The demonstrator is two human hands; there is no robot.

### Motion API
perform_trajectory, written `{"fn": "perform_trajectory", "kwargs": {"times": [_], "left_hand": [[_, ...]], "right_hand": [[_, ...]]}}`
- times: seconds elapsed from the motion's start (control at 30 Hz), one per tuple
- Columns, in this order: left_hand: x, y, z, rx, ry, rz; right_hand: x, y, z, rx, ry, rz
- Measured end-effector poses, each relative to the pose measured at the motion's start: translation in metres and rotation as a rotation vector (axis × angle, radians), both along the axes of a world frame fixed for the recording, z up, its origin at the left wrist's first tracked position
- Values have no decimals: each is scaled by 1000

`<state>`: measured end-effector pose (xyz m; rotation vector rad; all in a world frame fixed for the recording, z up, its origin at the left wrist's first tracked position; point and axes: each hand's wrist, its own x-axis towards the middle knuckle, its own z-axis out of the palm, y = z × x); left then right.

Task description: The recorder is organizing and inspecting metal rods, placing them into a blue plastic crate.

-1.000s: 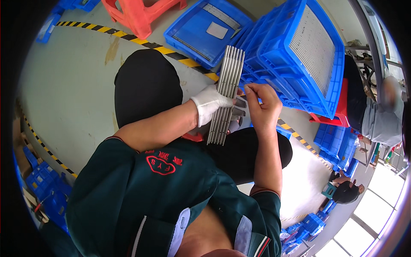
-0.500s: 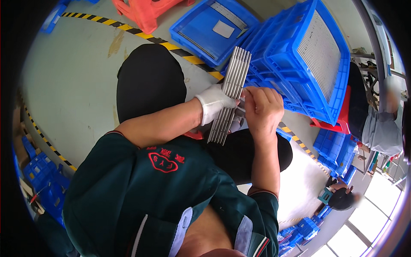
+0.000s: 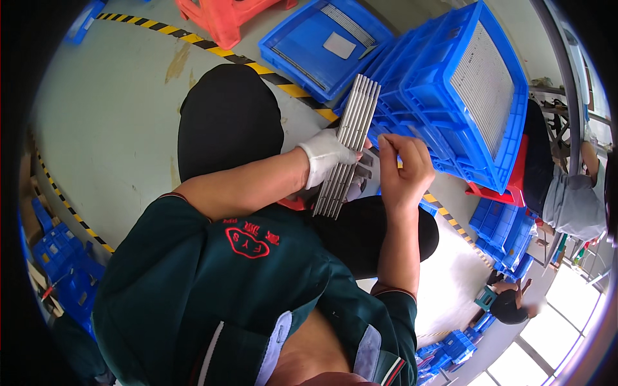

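Observation:
My left hand [image 3: 325, 154], in a white glove, is wrapped round a flat row of several slim silver metal rods [image 3: 358, 110]. The rods lie side by side on a slant, with dark marks across their lower part. Bare, my right hand [image 3: 408, 166] is held just right of the rods and apart from them. Its thumb and forefinger come together in a pinch, and whatever may be between them is too small to make out. Below the hands, a partly hidden grey part [image 3: 365, 168] shows behind the rods.
A blue crate [image 3: 444, 116] packed with rows of rods stands to the right. Beyond it sits a shallow blue tray [image 3: 290, 42] with some rods and a white card. A red stool [image 3: 225, 19] is at the far side. Two people work at the right.
My right hand has moved a little to the right, away from the rods. My left hand and the rods stay nearly in place.

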<state>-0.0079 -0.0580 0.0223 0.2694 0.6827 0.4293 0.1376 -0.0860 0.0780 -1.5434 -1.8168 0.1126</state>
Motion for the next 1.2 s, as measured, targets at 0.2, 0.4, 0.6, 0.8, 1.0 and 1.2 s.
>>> {"fn": "perform_trajectory", "kwargs": {"times": [0.2,0.4,0.6,0.8,1.0,1.2], "left_hand": [[2,-1,3,54,15,-16],[1,0,4,54,36,-16],[0,-1,-2,-21,-33,-16],[2,-1,-4,111,32,-5],[1,0,-3,1,-8,-2],[1,-1,-3,32,-44,-25]], "right_hand": [[2,5,-10,-64,37,9],[4,5,-11,-60,-40,40],[-1,5,-1,41,-367,134],[-3,10,-6,85,-350,128],[-4,4,1,19,-55,63],[-2,7,-9,-25,12,62]]}}
